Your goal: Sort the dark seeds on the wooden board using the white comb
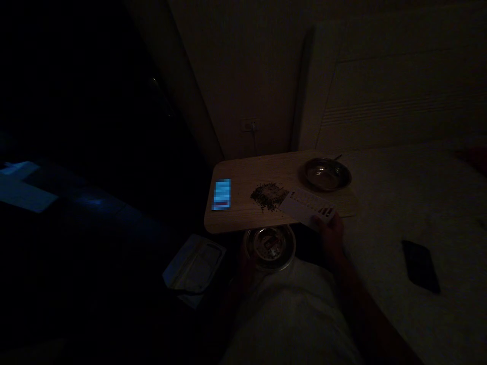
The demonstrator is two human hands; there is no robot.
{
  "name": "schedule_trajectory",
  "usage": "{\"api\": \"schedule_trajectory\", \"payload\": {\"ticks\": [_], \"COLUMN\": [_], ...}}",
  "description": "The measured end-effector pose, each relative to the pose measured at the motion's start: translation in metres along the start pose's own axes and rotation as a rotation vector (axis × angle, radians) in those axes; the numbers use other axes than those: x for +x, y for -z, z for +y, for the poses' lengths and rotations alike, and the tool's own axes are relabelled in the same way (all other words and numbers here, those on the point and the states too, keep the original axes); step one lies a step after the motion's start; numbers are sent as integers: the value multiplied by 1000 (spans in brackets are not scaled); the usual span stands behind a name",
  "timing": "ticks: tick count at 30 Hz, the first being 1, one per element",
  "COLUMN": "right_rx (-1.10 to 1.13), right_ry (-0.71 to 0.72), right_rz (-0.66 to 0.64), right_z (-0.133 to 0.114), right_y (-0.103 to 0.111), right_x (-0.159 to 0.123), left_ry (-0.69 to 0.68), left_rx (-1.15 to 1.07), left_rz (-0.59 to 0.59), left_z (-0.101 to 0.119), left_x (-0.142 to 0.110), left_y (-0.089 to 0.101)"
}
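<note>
In the dim head view my right hand [332, 232] is closed on the near right end of a pale flat card [304, 207] with dark markings. The card's far left edge touches a loose heap of small dark grains or seeds [268, 196] on the small wooden table [239, 218]. Just below the table's front edge, a shiny metal bowl [291, 248] has some dark bits inside. My left hand [247, 263], very dark, grips this bowl at its left side; its fingers are hard to make out.
A second metal bowl [327, 175], with a thin handle at its rim, stands at the table's back right. A lit phone [221, 194] lies on the left end. A pale packet [196, 268] is lower left, and a dark flat object [420, 266] rests on the bed [384, 203].
</note>
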State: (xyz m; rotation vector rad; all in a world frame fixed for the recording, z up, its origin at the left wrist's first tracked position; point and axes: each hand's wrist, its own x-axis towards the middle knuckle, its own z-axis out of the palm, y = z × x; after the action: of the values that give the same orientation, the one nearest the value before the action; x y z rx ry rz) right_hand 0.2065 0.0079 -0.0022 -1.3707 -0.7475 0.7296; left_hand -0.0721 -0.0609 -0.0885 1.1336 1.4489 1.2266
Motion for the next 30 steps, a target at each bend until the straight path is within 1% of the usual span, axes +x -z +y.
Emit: {"api": "schedule_trajectory", "payload": {"ticks": [3, 6, 10, 16, 20, 22, 24, 27, 30], "right_rx": [-4, -5, 3, -11, 13, 14, 6, 0, 14], "right_ry": [10, 15, 6, 21, -15, -33, -29, -33, -72], "right_rz": [-4, 4, -12, 2, -27, -59, -75, -96, -146], "right_z": [2, 2, 2, 3, 3, 2, 0, -3, -3], "right_y": [1, 1, 1, 2, 2, 3, 3, 4, 6], "right_x": [1, 1, 2, 3, 5, 6, 8, 11, 13], "left_ry": [-11, -51, -80, -79, -62, -53, -64, -84, -60], "left_rx": [19, 10, 16, 137, 165, 155, 131, 123, 155], "left_rz": [-11, -35, -38, -30, -21, -2, -10, -32, -14], "left_z": [-1, 5, 13, 8, 7, 8, 8, 5, 0], "left_x": [1, 3, 3, 4, 5, 6, 7, 9, 10], "left_y": [0, -1, -3, -4, -5, -6, -5, -5, -4]}}
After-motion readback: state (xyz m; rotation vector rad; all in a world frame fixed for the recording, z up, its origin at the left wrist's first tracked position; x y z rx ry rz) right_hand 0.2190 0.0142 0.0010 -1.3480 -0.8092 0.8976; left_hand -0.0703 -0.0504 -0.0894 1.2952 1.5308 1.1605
